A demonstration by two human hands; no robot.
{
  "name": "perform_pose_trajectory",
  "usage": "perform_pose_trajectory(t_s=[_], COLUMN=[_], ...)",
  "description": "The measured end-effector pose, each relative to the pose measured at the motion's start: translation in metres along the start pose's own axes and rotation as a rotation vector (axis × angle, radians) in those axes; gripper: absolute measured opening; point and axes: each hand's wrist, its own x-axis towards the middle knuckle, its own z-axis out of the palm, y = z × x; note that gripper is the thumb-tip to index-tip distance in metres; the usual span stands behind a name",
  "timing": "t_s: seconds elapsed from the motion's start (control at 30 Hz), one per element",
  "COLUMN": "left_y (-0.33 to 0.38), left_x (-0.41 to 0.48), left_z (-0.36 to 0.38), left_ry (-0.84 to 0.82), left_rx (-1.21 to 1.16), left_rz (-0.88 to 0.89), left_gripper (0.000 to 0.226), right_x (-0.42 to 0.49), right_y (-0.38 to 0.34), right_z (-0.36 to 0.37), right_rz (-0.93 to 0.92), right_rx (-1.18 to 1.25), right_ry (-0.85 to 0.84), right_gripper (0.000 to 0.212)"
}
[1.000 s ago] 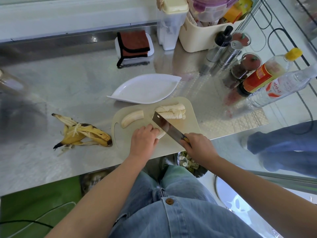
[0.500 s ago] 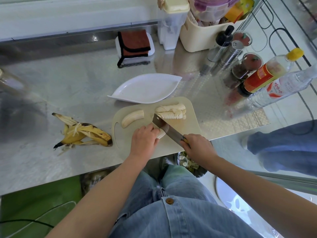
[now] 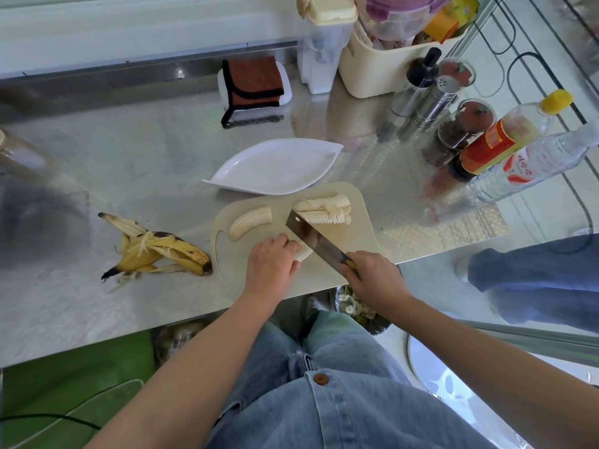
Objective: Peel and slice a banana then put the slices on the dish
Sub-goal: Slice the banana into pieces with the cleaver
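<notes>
The peel [image 3: 155, 251] is off, some slices [image 3: 324, 209] cut; left hand [image 3: 270, 264] holds a banana piece [image 3: 304, 252], right hand [image 3: 372, 277] grips the knife [image 3: 311, 238]; other half [image 3: 249, 222] uncut, dish [image 3: 272, 166] has none yet

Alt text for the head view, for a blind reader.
On a cutting board, the left hand holds a peeled banana piece while the right hand cuts it with a cleaver. Slices sit behind; the white dish holds none.

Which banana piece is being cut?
The piece held by the left hand, under the knife; the rest lie farther back, untouched.
</notes>
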Motion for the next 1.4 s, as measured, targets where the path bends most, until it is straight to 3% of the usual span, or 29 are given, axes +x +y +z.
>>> perform_pose_trajectory(t_s=[0.43, 0.7, 1.4], left_y=[0.002, 0.0, 0.0], left_x=[0.0, -0.002, -0.001], left_z=[-0.006, -0.003, 0.001], left_ry=[-0.019, 0.004, 0.0], left_rx=[-0.001, -0.005, -0.05], left_rz=[-0.002, -0.002, -0.015], left_gripper=[0.027, 0.027, 0.024], right_x=[0.005, 0.001, 0.003], right_y=[0.001, 0.003, 0.004], right_z=[0.008, 0.008, 0.011], right_rz=[0.027, 0.008, 0.018], right_rx=[-0.048, 0.031, 0.022], right_ry=[-0.062, 0.01, -0.018], right_gripper=[0.024, 0.03, 0.03])
